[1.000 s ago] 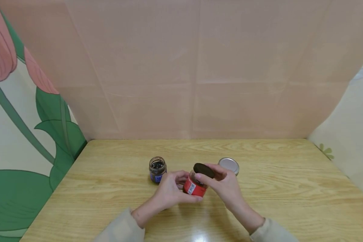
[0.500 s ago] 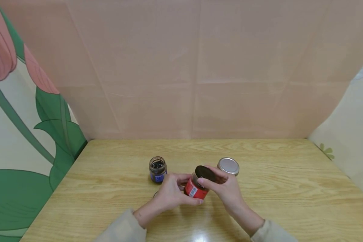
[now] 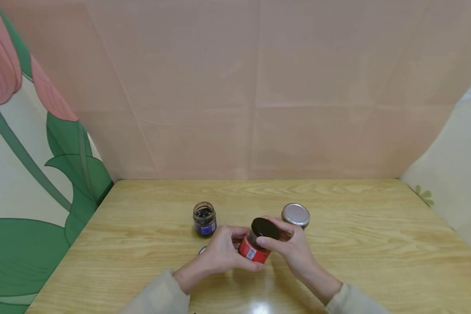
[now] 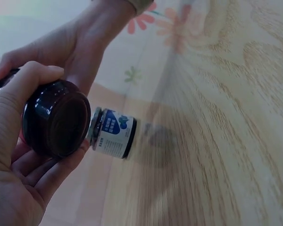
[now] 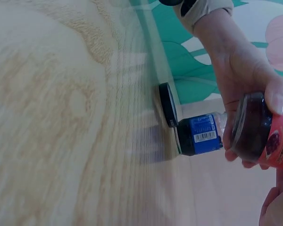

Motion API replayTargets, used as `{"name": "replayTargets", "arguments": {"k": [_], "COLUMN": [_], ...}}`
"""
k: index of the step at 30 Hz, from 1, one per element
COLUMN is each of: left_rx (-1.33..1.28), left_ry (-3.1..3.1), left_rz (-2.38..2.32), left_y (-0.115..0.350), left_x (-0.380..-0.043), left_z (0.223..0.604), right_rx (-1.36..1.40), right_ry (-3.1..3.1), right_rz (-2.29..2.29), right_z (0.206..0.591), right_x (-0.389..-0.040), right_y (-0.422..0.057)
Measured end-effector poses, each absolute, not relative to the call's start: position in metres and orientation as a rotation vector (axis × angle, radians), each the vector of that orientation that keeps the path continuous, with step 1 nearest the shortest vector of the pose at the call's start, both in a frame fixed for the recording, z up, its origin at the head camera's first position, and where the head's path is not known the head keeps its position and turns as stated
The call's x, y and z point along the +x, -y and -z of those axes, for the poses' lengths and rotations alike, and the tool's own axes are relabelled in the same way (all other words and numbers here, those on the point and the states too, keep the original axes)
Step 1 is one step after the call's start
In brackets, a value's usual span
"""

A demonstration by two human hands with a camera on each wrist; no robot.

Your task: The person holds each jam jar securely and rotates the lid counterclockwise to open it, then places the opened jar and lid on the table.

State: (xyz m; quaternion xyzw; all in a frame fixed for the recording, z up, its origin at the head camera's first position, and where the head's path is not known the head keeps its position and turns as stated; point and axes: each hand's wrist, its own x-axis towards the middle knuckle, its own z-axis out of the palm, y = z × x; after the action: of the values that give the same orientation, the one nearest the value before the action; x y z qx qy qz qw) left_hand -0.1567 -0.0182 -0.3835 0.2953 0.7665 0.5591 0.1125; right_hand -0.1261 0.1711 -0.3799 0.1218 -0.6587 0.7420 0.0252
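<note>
A glass jar (image 3: 253,252) with a red label and dark contents is gripped in my left hand (image 3: 223,249), tilted above the table. My right hand (image 3: 292,245) pinches the black lid (image 3: 265,228), which sits over the jar's mouth. In the left wrist view the dark glass base of the jar (image 4: 68,121) faces the camera, my left fingers and thumb around it. The right wrist view shows the red label (image 5: 282,136) and the left thumb across the glass.
Beyond my left hand stands a lidless blue-labelled jar (image 3: 205,221) with dark contents. A second lid (image 5: 168,104) lies near it, mostly hidden by my left wrist in the head view. Behind my right hand stands a silver-lidded jar (image 3: 296,213). A pink sheet (image 3: 251,109) hangs behind the table.
The black lid has gone from askew at the mouth to flatter over the red-labelled jar. Both hands and the jar have shifted slightly toward me.
</note>
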Motion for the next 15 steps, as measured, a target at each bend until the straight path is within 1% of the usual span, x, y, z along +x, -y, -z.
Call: {"name": "replayTargets", "arguments": {"k": [5,11,15], "left_rx": [0.914,0.899,0.895], "left_ry": [-2.197,-2.149,-2.157], "left_rz": [-1.632,-1.623,-1.629], "left_y": [0.0181,0.0190,0.0186], "left_x": [-0.1576,-0.1569,-0.1556], "left_z": [0.3811,0.3797,0.3791], "right_rx": [0.523,0.694,0.721], "right_ry": [2.000,1.965,1.969], "right_rz": [-2.310,-2.301,-2.304], "right_z": [0.3797,0.3797,0.3797], "right_x": [-0.1267,-0.1261,-0.1265], "right_y": [-0.1739,-0.1764,-0.1765]}}
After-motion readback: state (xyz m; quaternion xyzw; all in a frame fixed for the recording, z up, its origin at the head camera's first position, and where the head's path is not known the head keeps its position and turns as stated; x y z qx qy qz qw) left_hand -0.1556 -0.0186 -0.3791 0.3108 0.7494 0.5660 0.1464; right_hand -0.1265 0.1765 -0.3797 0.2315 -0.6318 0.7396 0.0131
